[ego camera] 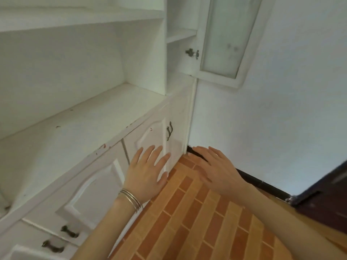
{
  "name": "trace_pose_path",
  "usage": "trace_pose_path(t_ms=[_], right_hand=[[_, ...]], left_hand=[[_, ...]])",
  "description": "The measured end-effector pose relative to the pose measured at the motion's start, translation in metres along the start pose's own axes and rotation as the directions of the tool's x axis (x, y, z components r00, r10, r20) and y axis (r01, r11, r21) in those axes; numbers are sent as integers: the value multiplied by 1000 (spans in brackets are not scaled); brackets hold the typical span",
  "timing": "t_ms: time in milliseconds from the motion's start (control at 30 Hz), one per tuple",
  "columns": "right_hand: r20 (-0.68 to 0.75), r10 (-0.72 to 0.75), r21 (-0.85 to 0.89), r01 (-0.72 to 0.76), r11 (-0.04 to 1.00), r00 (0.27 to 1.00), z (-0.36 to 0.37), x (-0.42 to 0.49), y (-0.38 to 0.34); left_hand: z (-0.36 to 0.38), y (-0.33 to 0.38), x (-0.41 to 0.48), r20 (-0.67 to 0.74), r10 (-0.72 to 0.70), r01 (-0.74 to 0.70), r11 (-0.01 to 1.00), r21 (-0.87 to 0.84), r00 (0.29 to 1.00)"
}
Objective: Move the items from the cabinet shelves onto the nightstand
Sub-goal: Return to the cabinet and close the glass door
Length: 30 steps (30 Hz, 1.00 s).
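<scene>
Between transfers: left hand point(145, 174) and right hand point(216, 168) spread flat, each grip wide and empty, held before the lower cabinet door point(150, 136). Open cabinet shelves point(80, 117) bare in view; no items visible, nightstand out of frame. Next move, by judgement: check remaining compartments, possibly via the door handle point(169, 130). No legible brands, labels or writing.

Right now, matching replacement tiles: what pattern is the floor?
Orange and tan brick pattern on the floor, head view.
</scene>
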State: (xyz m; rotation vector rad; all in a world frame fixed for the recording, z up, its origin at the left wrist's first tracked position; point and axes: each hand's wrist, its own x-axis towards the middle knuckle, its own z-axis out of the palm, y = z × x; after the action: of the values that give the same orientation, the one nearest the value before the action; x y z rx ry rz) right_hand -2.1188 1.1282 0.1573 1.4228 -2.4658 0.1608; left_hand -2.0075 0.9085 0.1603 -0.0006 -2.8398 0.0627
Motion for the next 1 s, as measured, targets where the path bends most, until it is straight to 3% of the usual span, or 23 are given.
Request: trace_pose_path(t_ms=[267, 433, 767, 1000], right_hand=[[9, 66, -49, -65, 997, 998, -32, -77, 140], [-30, 30, -92, -32, 995, 999, -55, -90, 214], [-111, -28, -125, 14, 992, 993, -30, -64, 317], [-151, -39, -194, 9, 981, 988, -36, 11, 418]], left_hand=[[5, 131, 97, -66, 87, -89, 996, -16, 994], [1, 177, 142, -127, 111, -111, 994, 8, 986], [30, 200, 247, -101, 152, -144, 986, 81, 983], [38, 182, 374, -165, 170, -150, 981, 125, 972]])
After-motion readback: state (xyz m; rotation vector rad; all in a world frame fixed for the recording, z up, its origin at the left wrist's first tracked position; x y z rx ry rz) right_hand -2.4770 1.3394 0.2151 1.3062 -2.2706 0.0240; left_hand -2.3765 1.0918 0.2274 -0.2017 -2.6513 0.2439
